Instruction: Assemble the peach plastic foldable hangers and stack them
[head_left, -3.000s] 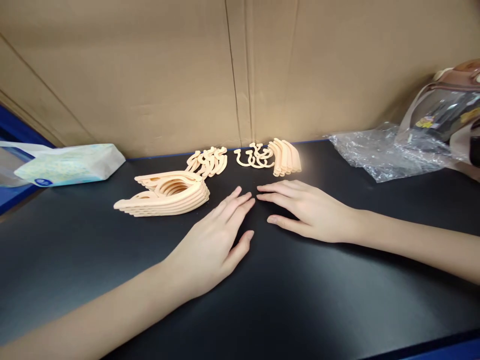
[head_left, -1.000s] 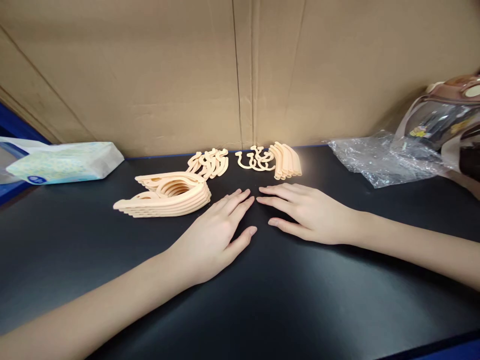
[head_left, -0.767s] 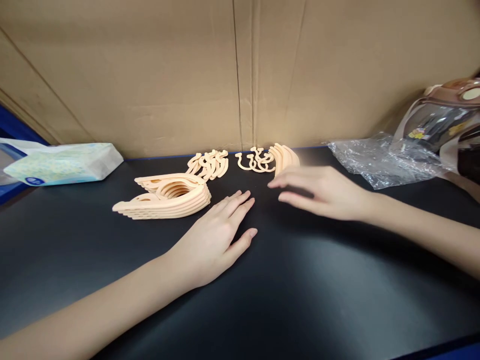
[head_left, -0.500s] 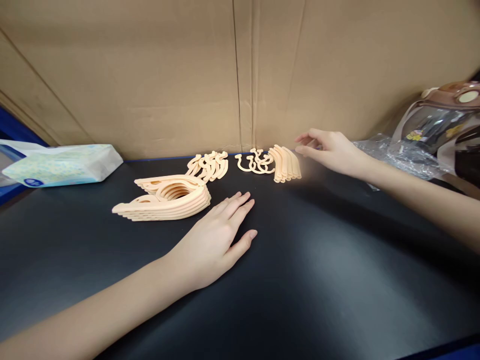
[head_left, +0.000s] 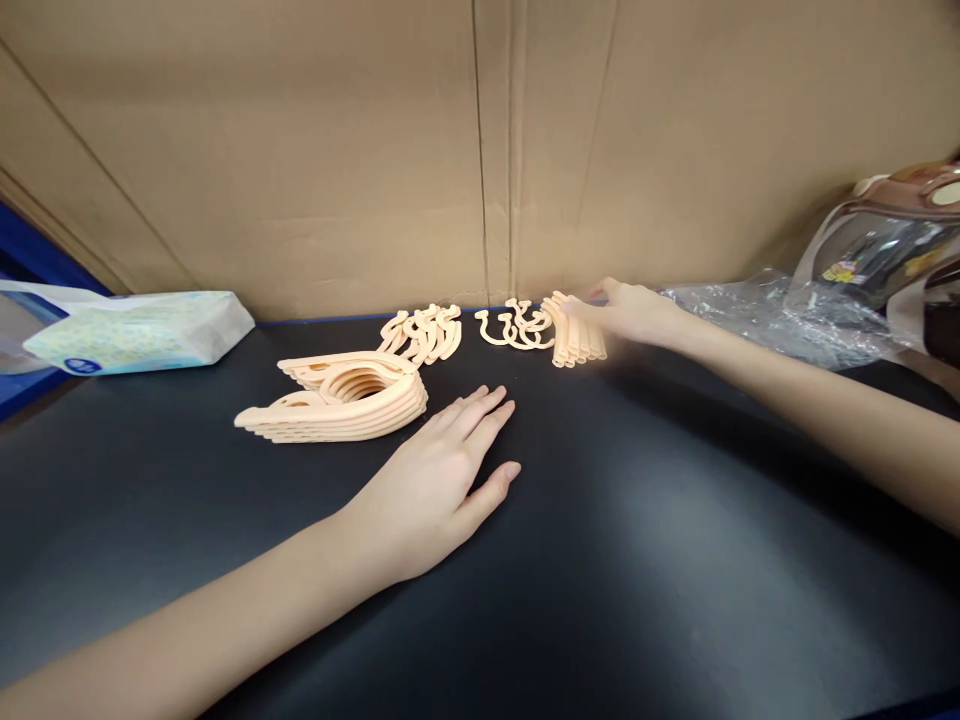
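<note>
— Reaching away since three seconds ago, with the bare right hand, from the black, smooth table top to the bundle of peach, curved, plastic tubes, near the back edge.

— Gripping one already?

— Not managing to tell; looking too blurred at the fingertips for judging contact.

— And with the bare left hand, doing what?

— Resting palm down, fingers apart, holding nothing, just beside the stack of peach, wing-shaped, plastic pieces.

— Being at which step, then?

— Seeming to be fetching a tube, and so calling for a light pinch on a single one, without disturbing the thin, peach, plastic hooks just to the left.

— Noticing containers?

— Noticing three: at far left, a pale green and white, soft tissue packet, hiding its contents; at far right, a clear, rounded bottle with brown lid, showing something dark, perhaps only behind; beside it, a crumpled, clear, plastic bag, showing nothing recognisable inside.
</note>
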